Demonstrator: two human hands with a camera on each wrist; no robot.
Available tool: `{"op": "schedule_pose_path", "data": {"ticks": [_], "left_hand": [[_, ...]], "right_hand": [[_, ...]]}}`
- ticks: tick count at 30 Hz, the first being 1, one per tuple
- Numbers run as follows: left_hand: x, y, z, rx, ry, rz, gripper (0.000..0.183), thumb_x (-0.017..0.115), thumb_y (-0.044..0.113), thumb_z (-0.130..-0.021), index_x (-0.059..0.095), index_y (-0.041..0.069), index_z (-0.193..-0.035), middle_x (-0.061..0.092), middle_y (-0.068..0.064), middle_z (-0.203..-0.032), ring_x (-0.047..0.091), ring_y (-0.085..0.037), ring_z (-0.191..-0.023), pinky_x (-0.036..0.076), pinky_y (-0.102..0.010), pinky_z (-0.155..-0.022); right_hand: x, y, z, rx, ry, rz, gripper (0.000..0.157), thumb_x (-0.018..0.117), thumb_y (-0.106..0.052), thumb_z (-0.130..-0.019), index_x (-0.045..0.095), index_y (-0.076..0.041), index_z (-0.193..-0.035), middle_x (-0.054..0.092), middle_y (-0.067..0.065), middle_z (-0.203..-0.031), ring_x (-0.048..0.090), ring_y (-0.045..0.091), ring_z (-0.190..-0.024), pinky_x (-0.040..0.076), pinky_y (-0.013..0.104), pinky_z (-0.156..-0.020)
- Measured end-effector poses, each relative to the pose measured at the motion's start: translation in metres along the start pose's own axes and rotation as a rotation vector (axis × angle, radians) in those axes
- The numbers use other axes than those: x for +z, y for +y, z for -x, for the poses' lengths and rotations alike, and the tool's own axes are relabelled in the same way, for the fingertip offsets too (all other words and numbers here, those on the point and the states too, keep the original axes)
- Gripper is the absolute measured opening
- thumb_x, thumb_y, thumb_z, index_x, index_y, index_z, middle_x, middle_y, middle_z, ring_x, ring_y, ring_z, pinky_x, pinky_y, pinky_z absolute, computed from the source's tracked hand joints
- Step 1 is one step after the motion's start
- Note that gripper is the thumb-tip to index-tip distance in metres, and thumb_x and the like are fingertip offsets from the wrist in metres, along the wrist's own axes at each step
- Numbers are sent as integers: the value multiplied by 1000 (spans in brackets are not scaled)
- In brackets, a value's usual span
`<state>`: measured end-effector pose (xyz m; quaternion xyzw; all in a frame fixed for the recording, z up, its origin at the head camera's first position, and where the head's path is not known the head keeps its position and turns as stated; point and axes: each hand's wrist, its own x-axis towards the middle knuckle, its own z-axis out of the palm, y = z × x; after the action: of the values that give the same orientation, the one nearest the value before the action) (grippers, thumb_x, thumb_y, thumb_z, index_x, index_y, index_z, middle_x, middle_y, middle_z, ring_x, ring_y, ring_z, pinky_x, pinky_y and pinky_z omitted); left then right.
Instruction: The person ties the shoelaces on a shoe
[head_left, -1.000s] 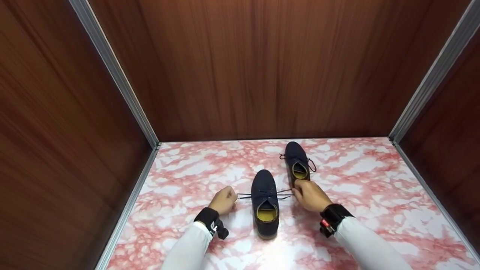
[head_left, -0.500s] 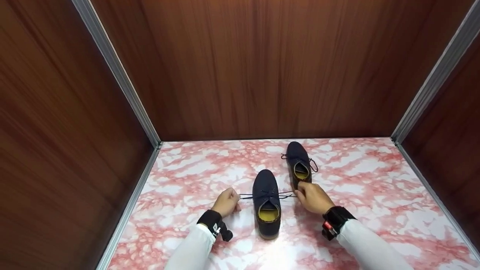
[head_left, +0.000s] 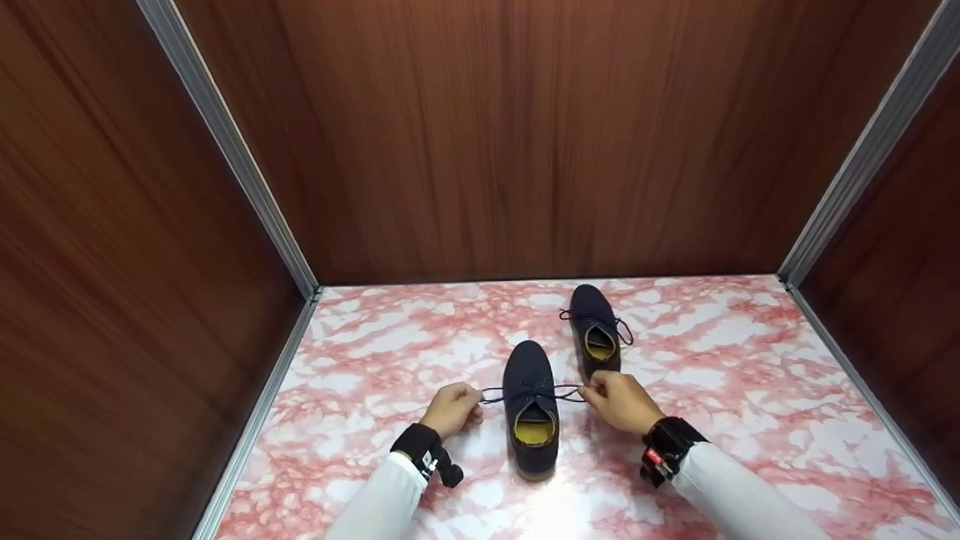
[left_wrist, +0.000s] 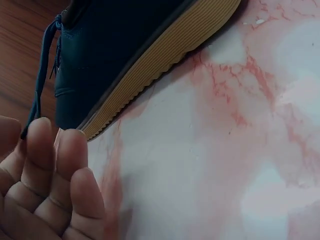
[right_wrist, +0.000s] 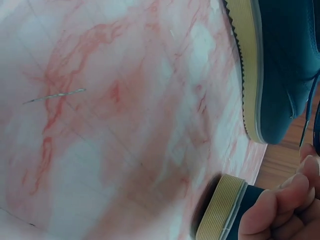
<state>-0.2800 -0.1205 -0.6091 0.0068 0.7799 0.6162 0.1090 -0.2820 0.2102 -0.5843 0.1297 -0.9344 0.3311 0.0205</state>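
Note:
In the head view a dark navy lace-up shoe with a yellow insole stands upright, toe pointing away, between my hands. My left hand pinches its shoelace on the left, where two strands run out sideways. On the other side my right hand pinches the strands stretching right. The left wrist view has the lace coming down to the fingertips, beside the shoe's ribbed tan sole. A matching second shoe, its lace tied in a bow, stands beyond my right hand, which overlaps its heel.
The shoes stand on a red-and-white marbled surface. Brown wood-grain panels rise behind and at both sides, with grey metal strips along the corners. The second shoe's heel is close to my right fingers in the right wrist view.
The lace strands on both sides look slacker and spread into rounder loops, where they were straighter before. Both hands have shifted slightly toward the shoe. Neither shoe has visibly moved.

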Motion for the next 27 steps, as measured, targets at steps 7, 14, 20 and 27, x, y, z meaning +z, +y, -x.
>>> {"op": "schedule_pose_path", "data": {"ticks": [7, 14, 20, 27], "left_hand": [[-4, 8, 1, 28, 71, -100, 26, 64, 16, -100, 65, -5, -115, 70, -13, -91, 73, -26, -79, 63, -35, -69], [-8, 20, 12, 110, 78, -259, 15, 66, 21, -99, 66, 6, -100, 69, -9, -85, 73, -22, -80, 55, -25, -64], [1, 25, 23, 154, -57, -293, 18, 65, 27, -102, 69, 10, -99, 75, -16, -92, 73, -26, -83, 55, -25, -69], [18, 23, 30, 92, -207, -239, 40, 66, 31, -102, 62, 1, -129, 74, -20, -113, 75, -44, -95, 63, -38, -73]], "right_hand": [[-5, -6, 1, 95, -16, -41, 17, 71, -28, -99, 65, -15, -90, 63, -1, -75, 57, 13, -66, 47, 30, -64], [-7, -11, 8, 91, -44, -79, 17, 72, -30, -99, 67, -16, -91, 66, -2, -78, 58, 11, -68, 48, 27, -63], [-3, -17, 16, 45, -139, -132, 30, 69, -32, -101, 66, -13, -77, 61, -6, -66, 54, 8, -57, 45, 24, -52], [9, -23, 19, -18, -217, -127, 31, 67, -40, -101, 71, -13, -85, 68, -3, -73, 58, 6, -62, 49, 25, -57]]}}
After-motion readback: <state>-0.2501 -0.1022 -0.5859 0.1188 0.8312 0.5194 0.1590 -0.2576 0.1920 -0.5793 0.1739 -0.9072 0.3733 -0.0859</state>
